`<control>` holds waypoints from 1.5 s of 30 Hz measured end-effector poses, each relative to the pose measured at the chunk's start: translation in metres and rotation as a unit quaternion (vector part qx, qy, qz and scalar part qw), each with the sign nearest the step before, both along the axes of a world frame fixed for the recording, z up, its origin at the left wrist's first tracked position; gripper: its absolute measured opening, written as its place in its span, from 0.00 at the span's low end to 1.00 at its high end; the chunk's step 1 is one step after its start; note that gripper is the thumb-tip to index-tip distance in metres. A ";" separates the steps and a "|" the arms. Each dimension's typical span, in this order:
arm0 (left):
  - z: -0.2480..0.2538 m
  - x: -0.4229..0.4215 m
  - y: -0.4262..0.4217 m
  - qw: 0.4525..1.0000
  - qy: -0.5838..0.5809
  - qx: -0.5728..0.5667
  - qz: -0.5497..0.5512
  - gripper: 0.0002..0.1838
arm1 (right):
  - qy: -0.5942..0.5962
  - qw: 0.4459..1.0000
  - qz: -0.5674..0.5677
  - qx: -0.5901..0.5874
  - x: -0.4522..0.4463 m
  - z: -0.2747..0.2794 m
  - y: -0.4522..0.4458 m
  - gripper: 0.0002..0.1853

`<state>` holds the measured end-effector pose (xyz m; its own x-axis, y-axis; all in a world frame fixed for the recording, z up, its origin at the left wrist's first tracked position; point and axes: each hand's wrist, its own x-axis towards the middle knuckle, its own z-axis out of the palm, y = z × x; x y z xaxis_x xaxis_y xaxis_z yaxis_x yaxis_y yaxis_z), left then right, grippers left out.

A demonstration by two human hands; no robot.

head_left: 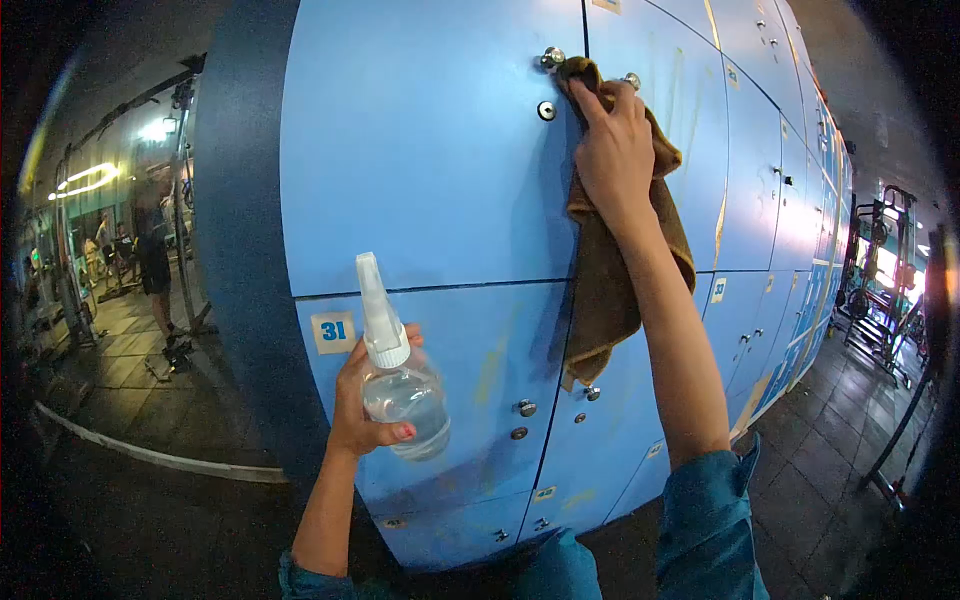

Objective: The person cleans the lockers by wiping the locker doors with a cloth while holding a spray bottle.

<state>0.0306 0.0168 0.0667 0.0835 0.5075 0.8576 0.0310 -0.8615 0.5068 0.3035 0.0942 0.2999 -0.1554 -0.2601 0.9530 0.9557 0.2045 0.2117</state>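
My left hand (365, 400) is wrapped round a clear spray bottle (415, 405) with a white spray head, held upright before the locker door marked 31. The bottle has clear liquid in it. My right hand (618, 155) grips a brown cloth (620, 290) and presses it against the blue lockers (430, 150), at the seam between two upper doors. Most of the cloth hangs down below the hand. Close by the fingers are a round metal knob (551, 59), a second knob (631, 80) and a keyhole lock (546, 111).
More blue locker doors with knobs and number labels run off to the right. A mirror (130, 300) at the left reflects a person and gym equipment. Black gym racks (880, 270) stand on the dark tiled floor (810, 450) at the right.
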 end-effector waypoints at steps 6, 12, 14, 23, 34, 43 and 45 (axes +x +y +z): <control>0.000 0.001 0.001 1.000 -0.005 0.001 0.004 0.52 | -0.069 0.993 0.078 -0.051 0.012 -0.042 -0.014 0.26; -0.001 -0.006 0.004 1.000 0.025 -0.009 0.015 0.54 | -0.038 0.960 0.268 -0.078 0.031 -0.005 -0.020 0.23; 0.002 0.001 -0.001 0.998 0.025 0.007 0.053 0.50 | -0.056 0.965 0.258 -0.013 0.031 0.034 -0.020 0.23; 0.001 0.003 0.000 0.998 0.016 0.015 0.052 0.49 | -0.175 0.958 0.190 -0.127 -0.003 0.105 -0.035 0.13; -0.001 0.004 0.001 0.999 0.009 0.021 0.043 0.51 | -0.016 0.993 0.118 0.008 -0.002 0.054 0.011 0.24; -0.001 0.004 0.001 0.999 0.007 0.025 0.030 0.49 | 0.141 0.977 0.153 -0.035 -0.035 0.025 -0.004 0.20; 0.000 0.005 0.000 0.999 0.010 0.033 0.033 0.48 | 0.150 0.979 0.135 -0.041 -0.040 0.016 -0.008 0.20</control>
